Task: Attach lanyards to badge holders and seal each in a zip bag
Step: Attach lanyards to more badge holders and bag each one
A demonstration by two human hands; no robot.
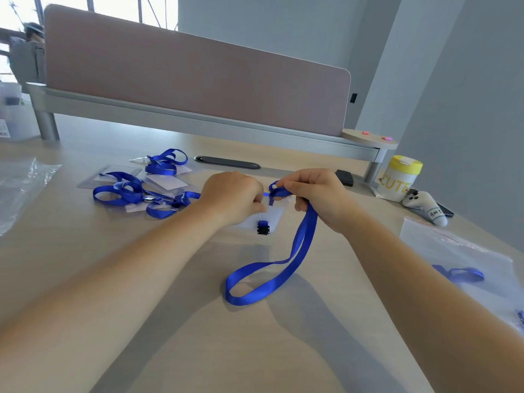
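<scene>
Both hands (232, 198) (317, 194) pinch lanyard (300, 245) (mid-table), badge holder (272, 215)

Two hands (231, 198) (317, 197), one blue lanyard (272, 279) between them over one badge holder (273, 215); a pile of several more lanyards (133, 191) near the desk's (198, 336) far left; two zip bags (465, 259) (19, 185); one cup (399, 178)

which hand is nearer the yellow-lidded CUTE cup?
Right. The right hand holds the blue lanyard just left of the CUTE cup. The left hand sits farther left, at the badge holder, with the right hand between it and the cup.
</scene>
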